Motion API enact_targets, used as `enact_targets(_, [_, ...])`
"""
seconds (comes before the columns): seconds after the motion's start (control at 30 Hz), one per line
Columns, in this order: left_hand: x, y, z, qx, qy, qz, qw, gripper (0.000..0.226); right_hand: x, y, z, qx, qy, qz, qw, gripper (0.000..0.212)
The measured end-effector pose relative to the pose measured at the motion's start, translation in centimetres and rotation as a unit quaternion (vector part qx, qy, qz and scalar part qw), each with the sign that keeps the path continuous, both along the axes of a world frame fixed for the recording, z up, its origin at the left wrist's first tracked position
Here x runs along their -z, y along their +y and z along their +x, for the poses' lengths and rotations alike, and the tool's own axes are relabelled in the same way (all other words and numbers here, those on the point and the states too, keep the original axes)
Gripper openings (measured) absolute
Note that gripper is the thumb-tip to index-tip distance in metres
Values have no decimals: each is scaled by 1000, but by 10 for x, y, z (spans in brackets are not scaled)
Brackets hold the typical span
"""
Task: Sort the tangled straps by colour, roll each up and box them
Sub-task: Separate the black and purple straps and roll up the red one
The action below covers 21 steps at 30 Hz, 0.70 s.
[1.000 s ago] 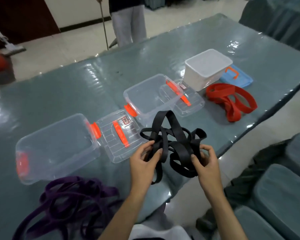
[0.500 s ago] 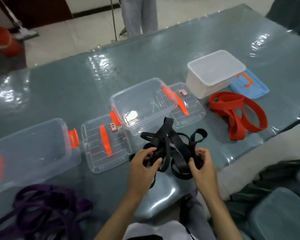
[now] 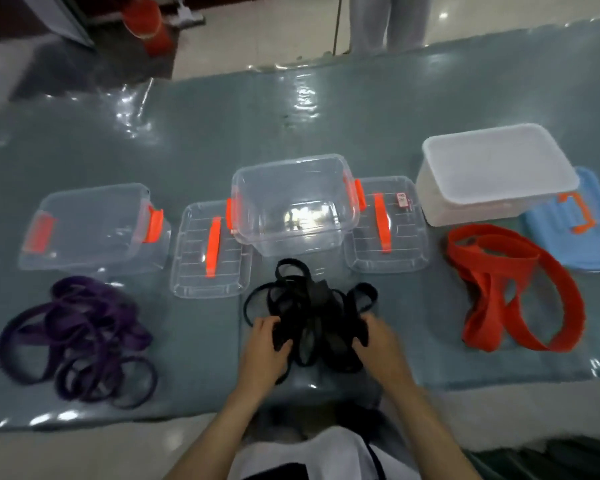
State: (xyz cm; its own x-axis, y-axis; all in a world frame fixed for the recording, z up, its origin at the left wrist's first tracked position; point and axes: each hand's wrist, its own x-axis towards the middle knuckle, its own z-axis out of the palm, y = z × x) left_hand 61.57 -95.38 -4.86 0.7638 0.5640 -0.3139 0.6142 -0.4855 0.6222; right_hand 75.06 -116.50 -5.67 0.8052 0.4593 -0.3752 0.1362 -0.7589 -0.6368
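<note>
A tangle of black straps (image 3: pixel 312 306) lies on the table in front of me, just before the middle clear box (image 3: pixel 293 199). My left hand (image 3: pixel 265 351) grips its left side and my right hand (image 3: pixel 378 341) grips its right side. A heap of purple straps (image 3: pixel 80 337) lies to the left, in front of the left clear box (image 3: pixel 90 226). Red straps (image 3: pixel 510 289) lie loose to the right, before the white box (image 3: pixel 496 171).
Two clear lids with orange handles (image 3: pixel 210 251) (image 3: pixel 385 226) lie flat between the boxes. A blue lid (image 3: pixel 575 220) lies at the far right. The table's near edge runs just below my hands. A person's legs (image 3: pixel 385 19) stand beyond the far edge.
My hands have lowered the black tangle onto the table. The view has swung left and down, so the boxes now sit square in front of me.
</note>
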Motion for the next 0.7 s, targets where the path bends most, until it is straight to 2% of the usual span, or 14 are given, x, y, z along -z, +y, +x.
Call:
enact_targets(0.1, [-6, -13, -3, -34, 35, 42, 998, 48, 3, -11, 12, -36, 27, -6, 999, 38])
enact_targets(0.23, [-25, -25, -1, -82, 58, 70, 992, 64, 1, -21, 28, -76, 36, -10, 996, 38])
enact_targets(0.37, [-49, -34, 3, -61, 62, 169, 982, 68, -12, -26, 46, -75, 13, -22, 997, 35])
enact_targets(0.53, [-73, -43, 29, 11, -4, 249, 969, 39, -35, -37, 53, -61, -53, -59, 995, 28])
enact_targets(0.7, [-71, -70, 73, 95, -59, 220, 969, 23, -57, -60, 58, -55, -107, -147, 982, 33])
